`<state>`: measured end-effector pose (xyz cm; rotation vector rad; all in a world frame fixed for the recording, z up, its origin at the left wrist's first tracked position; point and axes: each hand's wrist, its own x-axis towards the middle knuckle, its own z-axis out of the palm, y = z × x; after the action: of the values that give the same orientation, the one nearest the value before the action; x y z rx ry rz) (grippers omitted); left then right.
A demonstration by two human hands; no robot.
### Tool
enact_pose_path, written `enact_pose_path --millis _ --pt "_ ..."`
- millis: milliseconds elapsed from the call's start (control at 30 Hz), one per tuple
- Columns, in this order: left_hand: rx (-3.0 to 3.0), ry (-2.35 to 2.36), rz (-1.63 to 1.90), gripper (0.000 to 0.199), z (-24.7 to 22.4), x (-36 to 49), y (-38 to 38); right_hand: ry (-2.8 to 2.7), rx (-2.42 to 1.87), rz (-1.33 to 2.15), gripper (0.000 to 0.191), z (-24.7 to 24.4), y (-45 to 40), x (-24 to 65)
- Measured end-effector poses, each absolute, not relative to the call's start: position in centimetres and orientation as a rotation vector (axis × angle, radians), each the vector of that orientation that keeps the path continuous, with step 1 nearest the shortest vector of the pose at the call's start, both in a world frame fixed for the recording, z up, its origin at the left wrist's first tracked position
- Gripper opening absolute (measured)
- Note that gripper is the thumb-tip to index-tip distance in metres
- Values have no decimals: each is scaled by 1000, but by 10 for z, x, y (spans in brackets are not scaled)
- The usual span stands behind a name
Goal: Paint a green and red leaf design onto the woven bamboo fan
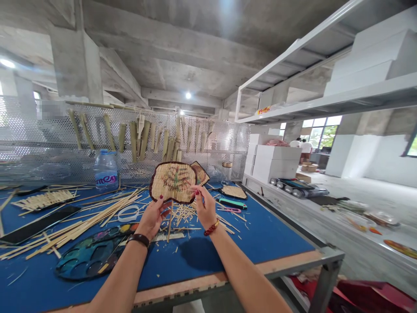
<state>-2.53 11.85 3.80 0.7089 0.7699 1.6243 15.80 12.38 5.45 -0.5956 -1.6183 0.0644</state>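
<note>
Between my hands, above the blue table, is a woven straw fan [169,180] with dark brown edging and a coloured plant-like pattern. My left hand [154,217] grips its lower left edge, thumb on the front face. At the lower right edge, my right hand [204,204] has thumb and fingers pinched together against the border; any thread or small item in them is too small to make out. A thin stick [170,224] hangs down below the fan. Behind its right side shows another woven piece [200,174] with dark trim.
Loose straw strips [94,221], a paint palette [87,256], a phone [41,224] and a tape roll [128,213] lie left. A water bottle [106,171] stands behind. Rightward are a green cutter [233,203], pink-handled scissors [232,210], a small woven panel [233,191] and a jar [226,173].
</note>
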Motion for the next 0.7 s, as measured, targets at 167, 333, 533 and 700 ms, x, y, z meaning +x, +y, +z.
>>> enact_pose_path --millis 167,333,533,700 --pt "717 764 1634 4 37 -26 120 -1618 -600 134 27 54 122 158" --pt "725 765 1636 4 36 -26 120 -1625 -622 165 30 53 123 158" --pt "735 765 1636 4 35 -26 121 -1676 -627 174 30 54 124 160" --pt "730 764 1635 2 33 -27 122 -1540 -665 206 34 55 130 168"
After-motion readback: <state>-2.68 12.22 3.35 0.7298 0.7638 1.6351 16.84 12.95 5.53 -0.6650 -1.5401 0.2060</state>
